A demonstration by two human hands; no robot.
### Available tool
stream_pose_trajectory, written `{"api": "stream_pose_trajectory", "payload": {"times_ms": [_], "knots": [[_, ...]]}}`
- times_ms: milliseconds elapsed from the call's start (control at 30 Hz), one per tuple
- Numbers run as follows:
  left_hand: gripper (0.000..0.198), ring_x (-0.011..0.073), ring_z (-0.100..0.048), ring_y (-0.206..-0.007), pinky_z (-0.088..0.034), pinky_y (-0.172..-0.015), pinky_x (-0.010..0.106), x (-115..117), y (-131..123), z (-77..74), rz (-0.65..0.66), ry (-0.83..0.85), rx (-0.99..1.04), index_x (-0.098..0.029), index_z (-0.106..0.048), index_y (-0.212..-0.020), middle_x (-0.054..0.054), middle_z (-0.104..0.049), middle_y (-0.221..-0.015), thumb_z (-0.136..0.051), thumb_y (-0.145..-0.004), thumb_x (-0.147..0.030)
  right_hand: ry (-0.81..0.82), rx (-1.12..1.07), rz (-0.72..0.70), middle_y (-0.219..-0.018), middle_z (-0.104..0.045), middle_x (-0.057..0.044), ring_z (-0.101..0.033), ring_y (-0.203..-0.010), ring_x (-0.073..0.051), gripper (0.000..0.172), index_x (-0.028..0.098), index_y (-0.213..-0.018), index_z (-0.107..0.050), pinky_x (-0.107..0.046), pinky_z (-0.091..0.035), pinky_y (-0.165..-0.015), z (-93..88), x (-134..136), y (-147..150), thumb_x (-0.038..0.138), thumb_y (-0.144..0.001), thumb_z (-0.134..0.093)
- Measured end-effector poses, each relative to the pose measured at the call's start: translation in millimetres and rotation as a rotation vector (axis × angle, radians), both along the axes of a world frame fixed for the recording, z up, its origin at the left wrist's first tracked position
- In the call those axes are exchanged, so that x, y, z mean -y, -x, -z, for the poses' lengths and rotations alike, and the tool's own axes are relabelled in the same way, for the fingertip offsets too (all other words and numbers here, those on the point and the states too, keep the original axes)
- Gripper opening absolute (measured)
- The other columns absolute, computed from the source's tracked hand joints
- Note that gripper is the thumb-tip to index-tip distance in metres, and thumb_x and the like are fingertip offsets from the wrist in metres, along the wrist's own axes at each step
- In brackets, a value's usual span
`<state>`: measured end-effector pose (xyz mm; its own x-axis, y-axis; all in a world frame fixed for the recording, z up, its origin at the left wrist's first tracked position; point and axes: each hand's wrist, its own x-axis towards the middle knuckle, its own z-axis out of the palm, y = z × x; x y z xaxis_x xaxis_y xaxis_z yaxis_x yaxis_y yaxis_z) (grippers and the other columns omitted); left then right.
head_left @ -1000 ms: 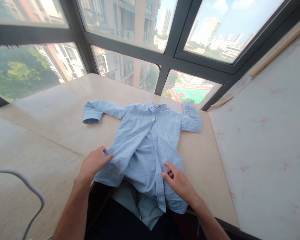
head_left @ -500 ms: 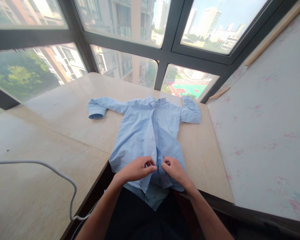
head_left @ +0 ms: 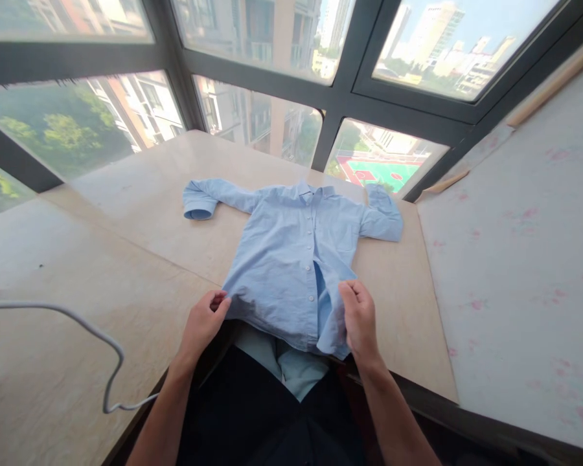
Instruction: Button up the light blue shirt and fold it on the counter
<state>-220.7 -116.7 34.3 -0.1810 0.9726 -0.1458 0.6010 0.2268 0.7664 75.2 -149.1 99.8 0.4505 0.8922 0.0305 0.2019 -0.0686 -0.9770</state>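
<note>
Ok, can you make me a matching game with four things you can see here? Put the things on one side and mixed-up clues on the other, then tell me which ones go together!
Things:
1. shirt
2. cable
3. wall
4. window frame

Clues:
A. pale, with a pinkish pattern
B. dark grey, at the back
C. light blue, lying in the middle
D. thin and curvy, on the left

Right pairs: 1-C, 2-D, 3-A, 4-B

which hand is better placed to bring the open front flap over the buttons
Likely the right hand: it appears to grip the front flap, to the right of the buttons, while the left hand is at the opposite side of the shirt.
</note>
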Motion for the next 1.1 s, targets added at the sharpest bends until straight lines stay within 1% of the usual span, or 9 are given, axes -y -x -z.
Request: {"api": "stream_pose_trajectory", "payload": {"times_ms": [33, 100, 167, 400, 533, 733, 933, 1033, 1100], "knots": [[0.037, 0.0242, -0.069, -0.086, -0.053, -0.084, 0.035, 4, 2, 3.5, 0.001, 0.011, 0.010, -0.020, -0.066, -0.093, 0.006, -0.073, -0.090, -0.054, -0.076, -0.051, 0.022, 0.064, -0.170, -0.069, -0.055, 0.003, -0.050, -0.065, -0.012, 0.020, 0.020, -0.077, -0.058, -0.023, -0.040, -0.062, -1.9, 4, 12, 0.036, -0.087, -0.053], [0.039, 0.0246, -0.069, -0.088, -0.053, -0.086, 0.035, 13, 2, 9.6, 0.007, 0.037, 0.036, -0.021, -0.066, -0.093, 0.007, -0.074, -0.092, -0.054, -0.077, -0.054, 0.135, 0.167, -0.673, -0.079, -0.066, 0.001, -0.058, -0.070, -0.014, 0.016, 0.020, -0.092, -0.067, -0.024, -0.044, -0.067, -2.6, 10, 33, 0.032, -0.084, -0.060], [0.043, 0.0257, -0.070, -0.090, -0.054, -0.087, 0.036, 21, 2, 17.3, 0.009, 0.094, 0.072, -0.019, -0.066, -0.096, 0.008, -0.074, -0.095, -0.054, -0.076, -0.056, 0.228, 0.253, -0.887, -0.083, -0.071, 0.000, -0.062, -0.073, -0.015, 0.019, 0.020, -0.096, -0.071, -0.026, -0.046, -0.071, 0.6, 13, 43, 0.028, -0.081, -0.063], [0.062, 0.0327, -0.062, -0.118, -0.046, -0.103, 0.044, 36, 1, 54.5, -0.049, 0.253, 0.029, -0.012, -0.054, -0.127, 0.021, -0.063, -0.128, -0.058, -0.079, -0.052, 0.277, 0.337, -0.580, -0.087, -0.073, -0.003, -0.065, -0.081, -0.018, 0.023, 0.021, -0.099, -0.071, -0.030, -0.049, -0.078, 17.1, 0, 0, 0.034, -0.087, -0.056], [0.071, 0.0329, -0.057, -0.123, -0.044, -0.105, 0.043, 34, -10, 58.7, -0.109, 0.181, 0.112, -0.010, -0.050, -0.132, 0.021, -0.058, -0.135, -0.060, -0.078, -0.054, 0.259, 0.382, -0.465, -0.095, -0.072, -0.006, -0.065, -0.086, -0.019, 0.025, 0.019, -0.102, -0.069, -0.033, -0.050, -0.083, 36.2, -6, -28, 0.033, -0.085, -0.056], [0.044, 0.0251, -0.066, -0.080, -0.051, -0.076, 0.034, 31, -15, 36.4, -0.114, 0.136, 0.309, -0.013, -0.068, -0.086, 0.006, -0.071, -0.081, -0.064, -0.071, -0.055, 0.182, 0.484, -0.296, -0.093, -0.066, -0.009, -0.062, -0.083, -0.021, 0.026, 0.016, -0.096, -0.066, -0.038, -0.050, -0.083, 76.0, -16, -51, 0.032, -0.079, -0.055], [0.026, 0.0098, -0.046, -0.049, -0.039, -0.047, 0.022, 25, 6, -5.9, -0.472, 0.036, 0.735, -0.019, -0.055, -0.070, -0.007, -0.052, -0.053, -0.067, -0.051, -0.033, 0.187, 0.480, -0.255, -0.088, -0.065, -0.009, -0.061, -0.079, -0.021, 0.028, 0.016, -0.096, -0.065, -0.037, -0.051, -0.078, 86.0, -21, -59, 0.035, -0.079, -0.054], [0.029, 0.0059, -0.032, -0.040, -0.026, -0.037, 0.020, 19, 21, -20.5, -0.613, 0.018, 0.691, -0.022, -0.038, -0.063, -0.011, -0.036, -0.047, -0.062, -0.047, -0.025, 0.198, 0.452, -0.245, -0.091, -0.066, -0.010, -0.061, -0.080, -0.022, 0.030, 0.016, -0.098, -0.065, -0.037, -0.051, -0.076, 86.1, -19, -61, 0.037, -0.080, -0.055], [0.028, 0.0054, -0.030, -0.038, -0.023, -0.036, 0.020, 16, 29, -23.2, -0.674, 0.025, 0.598, -0.023, -0.038, -0.066, -0.011, -0.036, -0.050, -0.058, -0.047, -0.023, 0.201, 0.438, -0.241, -0.093, -0.067, -0.011, -0.061, -0.081, -0.022, 0.031, 0.016, -0.099, -0.065, -0.037, -0.051, -0.075, 86.2, -18, -62, 0.038, -0.080, -0.055]]}}
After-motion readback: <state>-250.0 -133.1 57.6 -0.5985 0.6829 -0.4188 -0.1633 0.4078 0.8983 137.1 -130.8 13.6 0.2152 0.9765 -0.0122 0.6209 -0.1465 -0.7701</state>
